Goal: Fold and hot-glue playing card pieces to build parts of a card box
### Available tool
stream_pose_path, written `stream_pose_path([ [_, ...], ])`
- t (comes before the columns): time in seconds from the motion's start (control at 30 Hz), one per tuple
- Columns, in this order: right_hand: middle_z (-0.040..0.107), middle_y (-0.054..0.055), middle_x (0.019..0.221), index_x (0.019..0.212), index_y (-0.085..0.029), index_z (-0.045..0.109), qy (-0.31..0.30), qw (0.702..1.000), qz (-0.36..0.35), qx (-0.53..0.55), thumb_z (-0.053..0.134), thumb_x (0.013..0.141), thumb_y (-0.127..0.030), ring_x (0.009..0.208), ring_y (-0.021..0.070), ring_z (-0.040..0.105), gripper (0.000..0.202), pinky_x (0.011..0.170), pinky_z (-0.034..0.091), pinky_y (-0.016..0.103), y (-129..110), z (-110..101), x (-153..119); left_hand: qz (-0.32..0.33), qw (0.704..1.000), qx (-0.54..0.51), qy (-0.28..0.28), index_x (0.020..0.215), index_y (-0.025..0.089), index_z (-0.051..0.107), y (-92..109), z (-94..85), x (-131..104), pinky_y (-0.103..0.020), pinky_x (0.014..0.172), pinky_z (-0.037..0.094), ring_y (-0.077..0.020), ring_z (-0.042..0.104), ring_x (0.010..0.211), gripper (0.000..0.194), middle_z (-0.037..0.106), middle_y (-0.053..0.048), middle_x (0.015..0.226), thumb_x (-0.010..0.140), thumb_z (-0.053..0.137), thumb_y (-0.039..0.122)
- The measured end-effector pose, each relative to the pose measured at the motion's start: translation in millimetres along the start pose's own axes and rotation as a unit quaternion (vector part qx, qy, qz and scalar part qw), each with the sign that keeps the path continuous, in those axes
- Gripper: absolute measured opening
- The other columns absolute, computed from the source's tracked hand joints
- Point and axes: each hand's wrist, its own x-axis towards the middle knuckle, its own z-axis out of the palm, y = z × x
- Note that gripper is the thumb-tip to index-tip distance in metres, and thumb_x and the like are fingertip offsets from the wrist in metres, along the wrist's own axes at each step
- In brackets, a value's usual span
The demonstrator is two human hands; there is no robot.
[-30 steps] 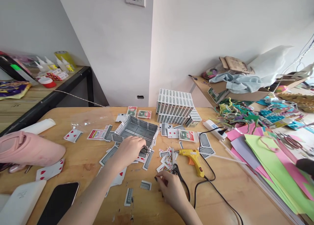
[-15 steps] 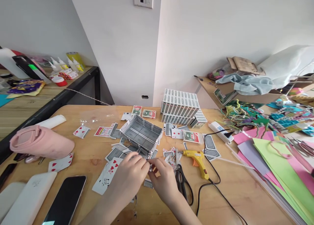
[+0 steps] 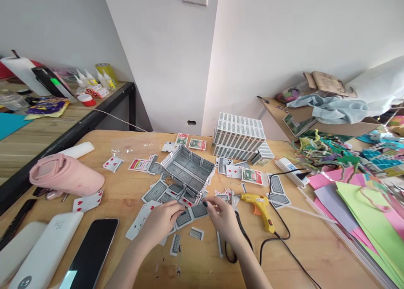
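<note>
Between my two hands is a strip of grey-backed playing cards (image 3: 192,213). My left hand (image 3: 164,219) pinches its left end, and my right hand (image 3: 219,215) pinches the other end between thumb and fingers. Just beyond them stands an open box made of grey-patterned cards (image 3: 188,170), with loose cards (image 3: 154,191) around and under it. Small cut card pieces (image 3: 196,233) lie nearer me. Black-handled scissors (image 3: 242,230) are partly hidden by my right hand, and a yellow glue gun (image 3: 259,207) lies to their right.
Stacked card boxes (image 3: 240,133) stand at the back. A phone (image 3: 91,253), a white device (image 3: 47,249) and a pink roll (image 3: 67,175) lie left. On the right are a power strip (image 3: 290,171), a black cable (image 3: 287,234) and coloured paper (image 3: 356,217).
My hands have moved apart from close together, and the card strip now shows between them. The view has shifted slightly, bringing more of the left side into sight.
</note>
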Motion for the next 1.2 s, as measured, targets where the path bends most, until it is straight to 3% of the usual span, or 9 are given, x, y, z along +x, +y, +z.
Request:
stream_pose_path([
  [0.17,0.071,0.006,0.096,0.1,-0.02,0.066,-0.013,0.999,-0.019,-0.039,0.039,0.089,-0.039,0.09,0.021,0.065,0.035,0.08,0.048,0.031,-5.1,-3.9,33.4,0.034,0.999,0.028,0.027,0.093,0.027,0.067,-0.3,14.9,8.4,-0.025,0.066,0.046,-0.0169,0.063,0.08,0.029,0.067,-0.001,0.094,0.089,0.038,0.026],
  [0.27,0.065,0.006,0.113,0.113,-0.023,0.061,0.022,0.998,-0.037,-0.056,0.045,0.086,-0.033,0.098,0.02,0.062,0.033,0.084,0.048,0.032,-1.1,-4.7,42.6,0.041,0.993,0.058,0.096,0.091,0.025,0.065,-5.0,11.6,12.6,-0.028,0.071,0.047,-0.0179,0.061,0.082,0.026,0.065,-0.002,0.088,0.089,0.04,0.028],
  [0.37,0.066,0.007,0.106,0.105,-0.022,0.064,0.022,0.995,-0.031,-0.094,0.05,0.082,-0.027,0.086,0.0179,0.064,0.028,0.076,0.05,0.029,3.3,-1.0,40.9,0.044,0.982,0.083,0.162,0.1,0.024,0.063,-16.9,1.2,21.4,-0.034,0.085,0.045,-0.0206,0.056,0.098,0.028,0.063,-0.005,0.099,0.087,0.038,0.019],
  [0.5,0.066,0.007,0.102,0.105,-0.02,0.065,-0.036,0.981,-0.036,-0.188,0.062,0.074,-0.025,0.094,0.0214,0.06,0.032,0.084,0.046,0.031,5.8,16.6,33.8,0.061,0.988,0.088,0.113,0.123,0.025,0.05,-32.9,-5.9,38.8,-0.038,0.099,0.036,-0.0213,0.045,0.118,0.05,0.053,-0.004,0.126,0.079,0.039,0.006],
  [0.57,0.064,0.009,0.104,0.11,-0.02,0.062,-0.045,0.972,-0.035,-0.227,0.066,0.071,-0.025,0.098,0.0229,0.058,0.04,0.084,0.045,0.031,6.9,25.9,33.9,0.044,0.992,0.081,0.091,0.121,0.023,0.053,-36.0,-5.6,46.5,-0.038,0.096,0.039,-0.0217,0.049,0.113,0.047,0.056,-0.005,0.122,0.078,0.04,0.007],
  [0.7,0.065,0.007,0.096,0.097,-0.02,0.069,-0.027,0.972,-0.054,-0.228,0.054,0.079,-0.015,0.092,0.0188,0.06,0.024,0.081,0.045,0.026,10.7,31.4,42.8,0.032,0.995,0.063,0.074,0.107,0.022,0.061,-33.3,-6.0,55.2,-0.035,0.09,0.042,-0.0208,0.055,0.103,0.035,0.062,-0.005,0.107,0.08,0.041,0.011],
  [0.87,0.064,0.008,0.106,0.098,-0.018,0.069,0.02,0.981,-0.081,-0.177,0.04,0.081,-0.004,0.096,0.0154,0.061,0.037,0.086,0.045,0.024,15.2,19.4,54.2,0.011,0.994,0.057,0.091,0.089,0.021,0.064,-27.6,-10.0,56.7,-0.031,0.085,0.044,-0.0195,0.059,0.095,0.024,0.065,-0.004,0.098,0.084,0.041,0.021],
  [1.03,0.063,0.008,0.108,0.108,-0.018,0.064,0.077,0.985,-0.062,-0.144,0.043,0.077,-0.008,0.091,0.0169,0.062,0.039,0.082,0.049,0.029,21.0,-3.8,44.3,-0.063,0.987,0.055,0.136,0.094,0.02,0.054,-26.3,-14.0,46.9,-0.029,0.062,0.045,-0.0217,0.063,0.073,0.024,0.066,-0.005,0.078,0.089,0.034,0.031],
  [1.2,0.067,0.006,0.088,0.096,-0.018,0.066,0.141,0.978,0.03,-0.152,0.05,0.077,-0.024,0.062,0.0149,0.06,0.026,0.064,0.05,0.028,30.7,-40.1,5.0,-0.09,0.978,-0.002,0.189,0.111,0.022,0.05,-26.7,-14.1,26.1,-0.028,0.077,0.046,-0.0205,0.061,0.097,0.028,0.065,-0.006,0.107,0.087,0.036,0.028],
])
